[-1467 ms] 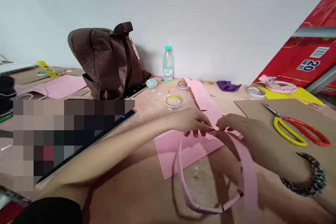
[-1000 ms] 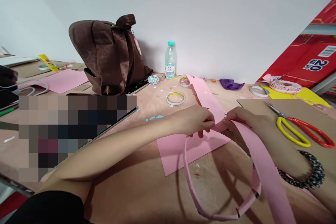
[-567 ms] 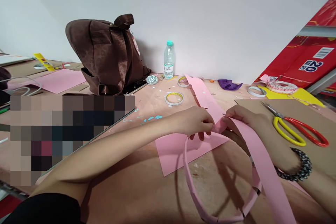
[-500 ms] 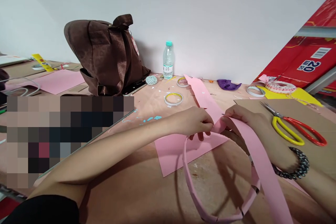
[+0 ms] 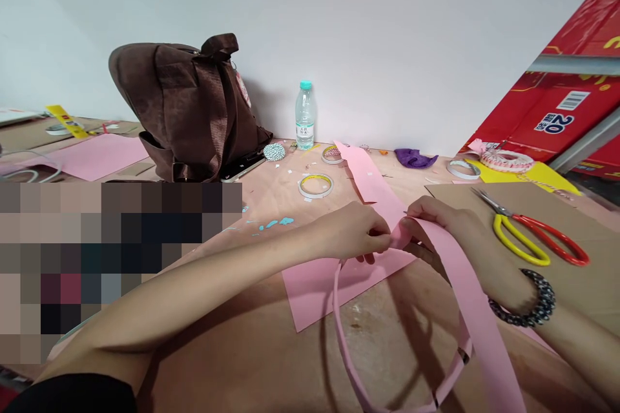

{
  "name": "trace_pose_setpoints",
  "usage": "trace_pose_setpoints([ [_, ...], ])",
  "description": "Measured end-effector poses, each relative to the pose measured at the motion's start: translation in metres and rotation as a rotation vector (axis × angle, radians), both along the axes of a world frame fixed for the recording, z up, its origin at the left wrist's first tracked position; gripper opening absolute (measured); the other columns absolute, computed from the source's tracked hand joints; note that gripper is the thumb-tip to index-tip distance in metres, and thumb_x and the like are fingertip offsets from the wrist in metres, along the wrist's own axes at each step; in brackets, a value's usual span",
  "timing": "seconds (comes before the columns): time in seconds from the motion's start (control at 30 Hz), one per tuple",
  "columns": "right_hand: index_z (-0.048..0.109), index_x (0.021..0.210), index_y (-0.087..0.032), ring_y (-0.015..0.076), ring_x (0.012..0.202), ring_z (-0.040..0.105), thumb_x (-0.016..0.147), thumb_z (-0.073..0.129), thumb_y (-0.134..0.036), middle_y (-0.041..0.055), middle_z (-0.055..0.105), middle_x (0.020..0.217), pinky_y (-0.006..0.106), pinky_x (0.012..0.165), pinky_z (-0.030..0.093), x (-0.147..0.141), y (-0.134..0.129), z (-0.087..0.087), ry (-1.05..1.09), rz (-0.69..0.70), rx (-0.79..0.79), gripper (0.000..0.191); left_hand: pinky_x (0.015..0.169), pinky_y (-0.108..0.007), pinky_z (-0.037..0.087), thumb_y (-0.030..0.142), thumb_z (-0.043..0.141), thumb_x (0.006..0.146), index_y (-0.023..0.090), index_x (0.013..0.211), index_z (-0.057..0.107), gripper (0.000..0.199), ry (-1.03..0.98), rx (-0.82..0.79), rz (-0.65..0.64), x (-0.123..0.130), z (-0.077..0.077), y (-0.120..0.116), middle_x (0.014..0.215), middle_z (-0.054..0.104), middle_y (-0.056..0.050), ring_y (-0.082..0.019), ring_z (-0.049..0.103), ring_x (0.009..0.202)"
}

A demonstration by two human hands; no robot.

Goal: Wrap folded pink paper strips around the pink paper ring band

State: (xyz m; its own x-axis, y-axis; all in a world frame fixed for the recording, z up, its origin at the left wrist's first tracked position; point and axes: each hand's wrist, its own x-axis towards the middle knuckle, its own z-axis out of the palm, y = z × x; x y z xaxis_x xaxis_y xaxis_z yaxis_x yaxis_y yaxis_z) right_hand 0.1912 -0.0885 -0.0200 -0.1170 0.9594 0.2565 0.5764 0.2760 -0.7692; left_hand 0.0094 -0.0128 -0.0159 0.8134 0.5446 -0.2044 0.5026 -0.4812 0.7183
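Note:
A hoop [image 5: 343, 342] wrapped in pink paper hangs down from between my hands. My left hand [image 5: 361, 232] pinches the hoop's top together with the end of a long pink paper strip [image 5: 477, 310]. My right hand [image 5: 436, 226], with a dark beaded bracelet at its wrist, grips the same strip just to the right; the strip's loose length falls over and in front of that hand toward the bottom edge. Beneath the hands a pink paper sheet [image 5: 310, 297] lies on the table. Fingertips on the far side of the hoop are partly hidden.
Scissors [image 5: 516, 216] with red and yellow handles rest on cardboard [image 5: 595, 239] at the right. Tape rolls [image 5: 316, 186], a bottle [image 5: 305, 117], purple material [image 5: 415, 158] and a brown backpack [image 5: 179, 103] stand or lie farther back. A pixelated area covers the left.
The view has shifted slightly, so the background sits a little farther left. Both hands keep their hold, and the hoop's right side is now more covered by the hanging strip.

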Motion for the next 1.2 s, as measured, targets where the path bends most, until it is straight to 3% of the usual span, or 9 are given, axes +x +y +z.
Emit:
trace_pose_setpoints([
  [0.17, 0.05, 0.069, -0.022, 0.0151, 0.065, 0.057, 0.076, 0.06, -0.024, -0.0018, 0.058, 0.067, 0.025, 0.061, 0.054, -0.004, -0.002, 0.013, 0.23, 0.077, -0.124, 0.013, 0.045, -0.017, 0.043, 0.037, 0.052, 0.087, 0.015, 0.072, 0.064, 0.03, -0.041, -0.007, 0.04, -0.001, 0.004, -0.003, 0.061, 0.066, -0.002, -0.014, 0.068, 0.06],
  [0.37, 0.049, 0.068, -0.019, 0.0137, 0.062, 0.053, 0.07, 0.071, -0.043, -0.0006, 0.051, 0.069, 0.025, 0.057, 0.053, 0.003, 0.004, 0.0, 0.494, 0.028, -0.29, 0.033, 0.048, -0.018, 0.041, 0.035, 0.047, 0.09, 0.015, 0.068, 0.058, 0.032, -0.019, 0.05, 0.004, 0.0, 0.011, -0.01, 0.065, 0.067, -0.001, -0.012, 0.065, 0.057],
  [0.57, 0.049, 0.069, -0.018, 0.0107, 0.056, 0.046, 0.071, 0.073, -0.04, -0.0034, 0.043, 0.063, 0.02, 0.046, 0.044, -0.002, 0.0, 0.006, 0.373, 0.049, -0.335, 0.032, 0.049, -0.018, 0.037, 0.042, 0.064, 0.081, 0.016, 0.059, 0.05, 0.037, -0.066, -0.023, 0.074, 0.002, 0.005, -0.011, 0.053, 0.059, 0.003, -0.01, 0.061, 0.053],
  [0.7, 0.042, 0.065, -0.019, 0.0119, 0.059, 0.051, 0.077, 0.068, -0.042, -0.0019, 0.046, 0.066, 0.022, 0.052, 0.049, -0.002, 0.005, 0.004, 0.497, 0.029, -0.253, 0.037, 0.051, -0.019, 0.038, 0.04, 0.059, 0.085, 0.016, 0.061, 0.052, 0.035, -0.154, 0.014, 0.072, 0.001, 0.0, -0.008, 0.055, 0.058, 0.004, -0.01, 0.059, 0.053],
  [0.83, 0.048, 0.077, -0.019, 0.0172, 0.076, 0.062, 0.081, 0.064, -0.045, 0.003, 0.057, 0.082, 0.032, 0.073, 0.056, 0.007, 0.02, -0.014, 0.591, 0.014, -0.257, 0.03, 0.049, -0.021, 0.03, 0.036, 0.059, 0.084, 0.017, 0.056, 0.046, 0.037, -0.306, 0.411, 0.16, 0.0, -0.001, -0.002, 0.05, 0.044, 0.007, -0.007, 0.043, 0.048],
  [0.9, 0.051, 0.085, -0.019, 0.0197, 0.079, 0.064, 0.082, 0.063, -0.049, 0.0064, 0.061, 0.088, 0.035, 0.072, 0.057, 0.011, 0.025, -0.021, 0.602, 0.03, -0.289, 0.032, 0.05, -0.021, 0.029, 0.033, 0.06, 0.084, 0.017, 0.056, 0.048, 0.034, -0.392, 0.658, 0.214, -0.002, 0.0, 0.002, 0.051, 0.041, 0.007, -0.007, 0.039, 0.05],
  [1.0, 0.054, 0.089, -0.017, 0.0185, 0.08, 0.063, 0.084, 0.062, -0.046, 0.0069, 0.061, 0.09, 0.031, 0.069, 0.056, 0.013, 0.026, -0.022, 0.566, 0.03, -0.263, 0.03, 0.052, -0.021, 0.034, 0.027, 0.059, 0.085, 0.017, 0.062, 0.055, 0.025, -0.544, 0.995, 0.24, -0.007, 0.005, 0.009, 0.055, 0.05, 0.004, -0.008, 0.045, 0.053],
  [1.13, 0.058, 0.095, -0.019, 0.0171, 0.08, 0.061, 0.086, 0.062, -0.028, 0.0046, 0.06, 0.09, 0.026, 0.066, 0.052, 0.015, 0.02, -0.015, 0.427, 0.024, 0.025, 0.013, 0.054, -0.021, 0.038, 0.016, 0.053, 0.086, 0.019, 0.072, 0.061, 0.016, -0.616, 1.506, 0.103, -0.02, 0.019, 0.009, 0.063, 0.064, 0.001, -0.01, 0.054, 0.058],
  [1.2, 0.057, 0.102, -0.022, 0.0192, 0.087, 0.059, 0.084, 0.06, -0.022, 0.0047, 0.058, 0.097, 0.03, 0.071, 0.053, 0.015, 0.016, -0.011, 0.432, 0.065, 0.233, 0.019, 0.055, -0.023, 0.04, 0.016, 0.051, 0.087, 0.019, 0.078, 0.062, 0.014, -0.534, 1.665, 0.021, -0.025, 0.024, 0.004, 0.068, 0.067, 0.0, -0.011, 0.055, 0.059],
])
